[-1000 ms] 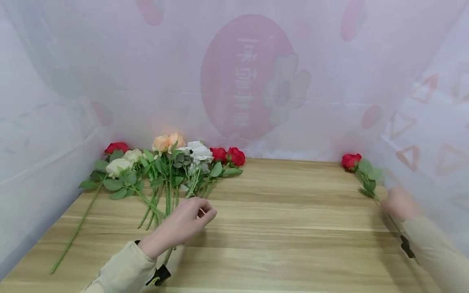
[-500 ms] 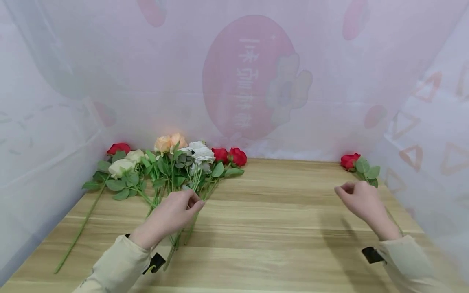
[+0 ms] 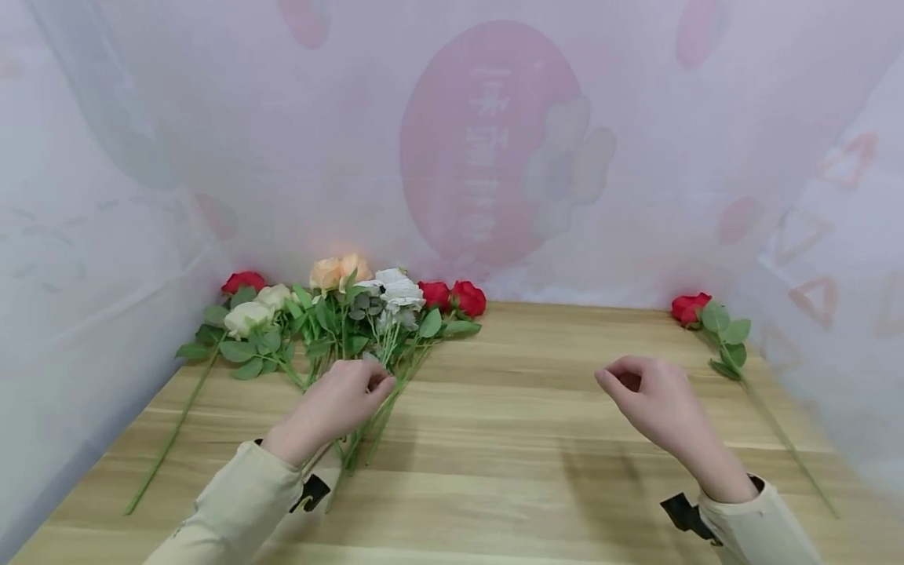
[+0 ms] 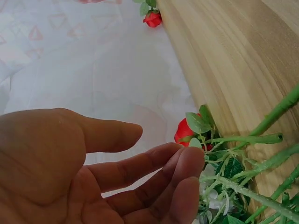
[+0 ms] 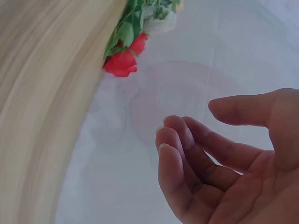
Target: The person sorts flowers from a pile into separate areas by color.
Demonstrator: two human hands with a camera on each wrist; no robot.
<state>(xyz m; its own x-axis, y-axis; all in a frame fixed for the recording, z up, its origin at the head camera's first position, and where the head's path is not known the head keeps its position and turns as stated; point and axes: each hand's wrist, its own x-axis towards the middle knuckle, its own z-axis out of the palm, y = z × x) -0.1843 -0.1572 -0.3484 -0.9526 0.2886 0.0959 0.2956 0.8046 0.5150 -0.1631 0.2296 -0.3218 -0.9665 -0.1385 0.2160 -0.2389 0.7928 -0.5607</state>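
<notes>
In the head view my left hand (image 3: 339, 404) hovers over the stems of the flower pile, its fingers loosely bent; the left wrist view shows a gap between thumb and fingers with nothing held. My right hand (image 3: 657, 408) hangs above the table between the pile and a single red rose (image 3: 690, 309) lying at the right. Its fingers are relaxed and hold nothing, as the right wrist view shows. The pile includes peach roses (image 3: 340, 272), white flowers (image 3: 399, 290), cream roses (image 3: 249, 317) and two red roses (image 3: 468, 298) at its right end.
Another red rose (image 3: 243, 282) lies at the far left, beside a long bare stem (image 3: 173, 431) slanting toward the front. The wooden table (image 3: 508, 439) meets a pale printed cloth (image 3: 339, 141) along its back and sides.
My right hand has come away from the single red rose at the right, moving left over the table. My left hand has shifted only slightly over the stems.
</notes>
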